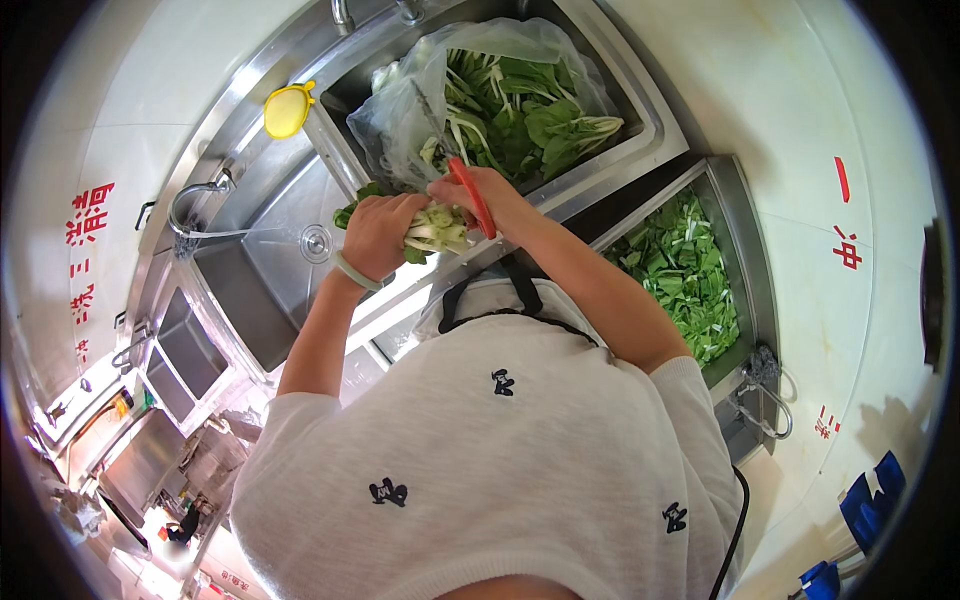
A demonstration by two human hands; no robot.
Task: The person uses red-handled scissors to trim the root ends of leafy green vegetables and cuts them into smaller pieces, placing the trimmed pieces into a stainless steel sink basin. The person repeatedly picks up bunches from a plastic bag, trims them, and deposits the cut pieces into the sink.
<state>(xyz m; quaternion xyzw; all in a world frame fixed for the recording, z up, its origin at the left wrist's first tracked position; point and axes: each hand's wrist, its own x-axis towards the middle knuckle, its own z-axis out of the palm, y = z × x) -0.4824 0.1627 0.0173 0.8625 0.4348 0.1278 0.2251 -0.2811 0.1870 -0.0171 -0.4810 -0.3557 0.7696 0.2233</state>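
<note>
My left hand is closed around a bunch of bok choy, its pale stem ends pointing right, over the edge between two sink basins. My right hand touches the stem ends and holds a knife with a red handle, its blade pointing up and away. Behind the hands, a clear plastic bag lies open in the upper stainless-steel sink, with whole leafy greens in and around it. Cut greens fill another basin at the right.
Water runs from a curved faucet into the left sink basin. A yellow-rimmed strainer rests on the sink's back ledge. Another faucet stands beside the cut greens. More sinks lie farther left, and a person is distant at lower left.
</note>
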